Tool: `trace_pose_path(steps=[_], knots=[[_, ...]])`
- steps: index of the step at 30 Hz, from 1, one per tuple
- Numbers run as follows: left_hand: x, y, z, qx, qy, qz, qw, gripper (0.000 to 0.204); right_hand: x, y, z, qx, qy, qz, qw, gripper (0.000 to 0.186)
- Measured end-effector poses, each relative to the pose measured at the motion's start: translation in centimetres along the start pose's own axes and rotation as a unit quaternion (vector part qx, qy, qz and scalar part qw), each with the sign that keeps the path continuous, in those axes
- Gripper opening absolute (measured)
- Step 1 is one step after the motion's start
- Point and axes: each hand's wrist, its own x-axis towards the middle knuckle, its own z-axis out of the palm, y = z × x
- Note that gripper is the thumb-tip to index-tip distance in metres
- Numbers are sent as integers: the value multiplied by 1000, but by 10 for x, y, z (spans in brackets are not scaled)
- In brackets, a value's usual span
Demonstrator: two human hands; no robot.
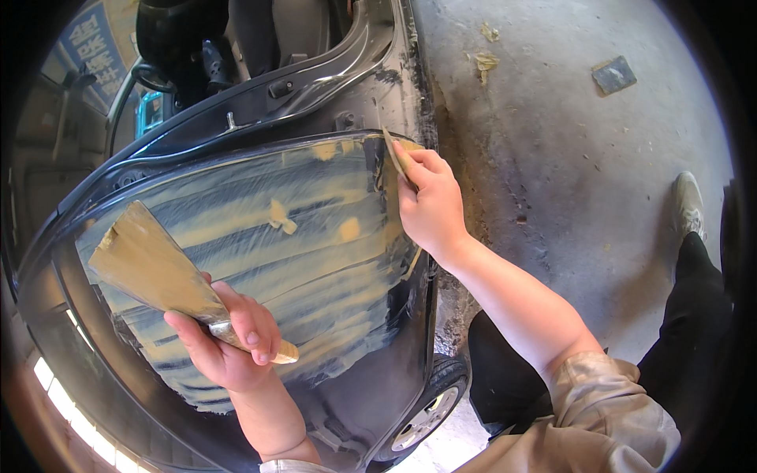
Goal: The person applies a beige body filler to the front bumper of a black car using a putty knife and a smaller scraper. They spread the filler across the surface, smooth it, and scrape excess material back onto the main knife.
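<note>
My left hand point(236, 339) is closed round the handle of a wide putty knife point(162, 264), its blade pointing up and left and coated with tan filler. In my right hand point(430, 197) is a thin, flat spreader point(392, 156), its tip at the upper right corner of the smeared area on a dark car panel point(339, 410). Streaks of tan filler point(315, 296) run across that panel, with thicker dabs near its middle. The fingers of my right hand hide part of the spreader, so its full shape cannot be seen.
The open door frame point(315, 71) and car interior lie beyond the panel. A wheel point(430, 418) shows below. On the concrete floor point(544, 158) at right are a dark flat square point(613, 75) and dried scraps point(482, 63). My shoe point(688, 203) stands at far right.
</note>
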Motion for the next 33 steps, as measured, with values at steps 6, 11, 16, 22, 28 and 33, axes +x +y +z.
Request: trace_pose_path(steps=[6,11,16,22,28,33], knots=[[2,-2,0,3,1,-1,1000,67,-5,-9,-12,-59,-62,-81,993,58],[-1,1,-1,-2,13,8,1000,67,-6,13,-11,-18,41,-23,999,45],[-1,0,-3,3,-8,8,1000,67,10,19,-6,36,3,54,998,44],[0,0,2,-1,9,11,1000,67,-10,-3,-1,-41,12,-48,998,51],[1,-3,-1,-7,13,-4,1000,66,-33,-35,-13,-77,-70,-178,979,59],[-3,2,-1,-4,30,2,1000,66,-21,-8,-29,-47,39,-123,991,52]])
